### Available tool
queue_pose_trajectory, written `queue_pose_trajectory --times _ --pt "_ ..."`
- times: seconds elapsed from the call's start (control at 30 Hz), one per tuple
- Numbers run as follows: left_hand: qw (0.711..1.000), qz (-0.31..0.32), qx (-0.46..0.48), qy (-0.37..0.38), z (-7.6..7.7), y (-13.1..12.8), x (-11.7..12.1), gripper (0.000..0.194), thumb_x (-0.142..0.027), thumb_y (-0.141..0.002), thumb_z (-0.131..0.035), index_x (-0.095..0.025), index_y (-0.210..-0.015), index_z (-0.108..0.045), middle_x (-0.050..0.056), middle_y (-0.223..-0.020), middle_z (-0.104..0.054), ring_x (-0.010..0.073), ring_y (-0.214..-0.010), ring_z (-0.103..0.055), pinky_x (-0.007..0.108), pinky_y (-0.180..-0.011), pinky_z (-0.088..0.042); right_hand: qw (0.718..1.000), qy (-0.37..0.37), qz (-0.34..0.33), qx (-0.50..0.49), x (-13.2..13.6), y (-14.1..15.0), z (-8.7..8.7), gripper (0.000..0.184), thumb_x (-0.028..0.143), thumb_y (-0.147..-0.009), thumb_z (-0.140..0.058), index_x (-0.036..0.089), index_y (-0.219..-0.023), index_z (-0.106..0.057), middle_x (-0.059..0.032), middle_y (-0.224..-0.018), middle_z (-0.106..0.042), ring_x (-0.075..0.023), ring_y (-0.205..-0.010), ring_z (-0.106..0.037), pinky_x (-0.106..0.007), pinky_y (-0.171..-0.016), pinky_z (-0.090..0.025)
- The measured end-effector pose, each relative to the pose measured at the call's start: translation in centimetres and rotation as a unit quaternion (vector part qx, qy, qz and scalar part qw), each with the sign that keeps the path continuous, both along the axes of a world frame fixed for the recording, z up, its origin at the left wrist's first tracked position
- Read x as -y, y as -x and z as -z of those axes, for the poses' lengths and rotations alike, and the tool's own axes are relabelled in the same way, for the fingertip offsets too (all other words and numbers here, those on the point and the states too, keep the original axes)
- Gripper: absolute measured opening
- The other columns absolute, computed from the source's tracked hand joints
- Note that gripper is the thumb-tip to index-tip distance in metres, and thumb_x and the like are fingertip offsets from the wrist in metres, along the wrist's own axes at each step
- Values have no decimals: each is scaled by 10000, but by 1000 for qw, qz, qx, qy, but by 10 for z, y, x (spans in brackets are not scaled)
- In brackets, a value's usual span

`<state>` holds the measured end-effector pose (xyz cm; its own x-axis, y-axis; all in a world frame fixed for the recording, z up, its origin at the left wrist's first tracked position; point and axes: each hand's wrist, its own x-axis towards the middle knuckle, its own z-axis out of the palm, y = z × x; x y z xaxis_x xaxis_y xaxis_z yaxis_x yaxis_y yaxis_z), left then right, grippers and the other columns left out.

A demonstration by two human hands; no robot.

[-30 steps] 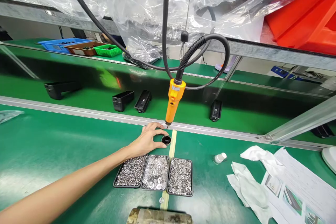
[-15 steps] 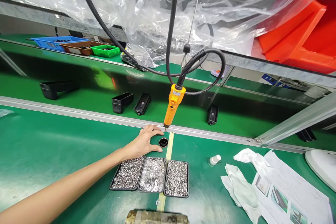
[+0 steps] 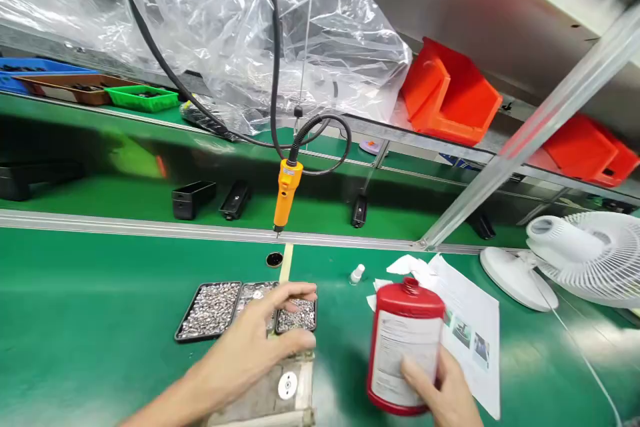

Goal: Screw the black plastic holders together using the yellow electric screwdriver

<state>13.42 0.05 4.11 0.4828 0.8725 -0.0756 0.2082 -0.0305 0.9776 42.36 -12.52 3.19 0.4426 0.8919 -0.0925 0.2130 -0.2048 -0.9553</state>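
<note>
My right hand (image 3: 443,390) grips a red bottle (image 3: 407,307) with a white label, held upright in front of the papers; no cap shows on its neck. My left hand (image 3: 265,333) is open, thumb and curved fingers apart, with nothing between them. It hangs over a worn block (image 3: 260,397) bearing a white disc (image 3: 287,385), and partly covers the trays. Beyond it sit a tray of small metal parts (image 3: 210,310), a tray of washers (image 3: 255,291) and a tray of nut-like pieces (image 3: 299,319). A small round black cup (image 3: 275,259) lies behind them.
An orange electric screwdriver (image 3: 287,193) hangs above the yellow tape (image 3: 286,261). To the right are a small white-capped bottle (image 3: 357,274), white cloths (image 3: 413,267), printed sheets (image 3: 485,310) and a white fan (image 3: 595,253). Red bins (image 3: 450,93) sit on the shelf.
My left hand has left the round black cup and come back toward me over the trays. My right hand has come into view with the red bottle. The view has swung right.
</note>
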Motion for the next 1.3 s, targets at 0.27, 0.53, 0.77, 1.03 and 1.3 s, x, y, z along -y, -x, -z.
queue_pose_trajectory --times 0.27,0.53,0.77,1.03,1.3 --pt "942 75 270 184 4 -82 50 586 -548 -798 -825 -125 -1192 -728 166 -1198 -754 355 -1108 -708 450 -996 -560 960 -92 -237 -116 -13 50 -11 551 560 -937 -669 248 -1383 -587 -110 -1373 -679 -283 -1221 -672 -423 -1075 -530" --pt "910 -196 282 231 -18 -53 41 906 -483 -627 -944 -214 -1416 -588 127 -1218 -757 406 -1082 -727 479 -859 -651 982 -84 -123 120 -68 18 10 393 506 -1033 -457 209 -1181 -668 -96 -1107 -721 -244 -983 -678 -370 -824 -571" --pt "939 -212 215 167 -31 -38 33 795 -519 -636 -921 -174 -1307 -671 119 -1206 -763 396 -1092 -721 431 -825 -660 979 -92 -5 182 -144 14 69 280 376 -846 -744 196 -1032 -638 -76 -1030 -667 -251 -920 -638 -400 -844 -515" --pt "980 -109 133 99 -17 -59 38 547 -551 -711 -854 -132 -1052 -769 130 -1032 -794 335 -961 -735 423 -888 -594 975 -175 -60 125 -120 -6 -11 371 528 -949 -607 187 -1068 -692 -69 -1001 -717 -205 -861 -628 -327 -750 -512" --pt "992 74 91 42 -12 -93 46 471 -543 -803 -782 -150 -1061 -749 77 -952 -760 245 -844 -652 324 -787 -526 957 -184 -225 25 -50 -7 -113 202 403 -916 -737 242 -1039 -732 -33 -1004 -737 -181 -886 -658 -309 -783 -527"
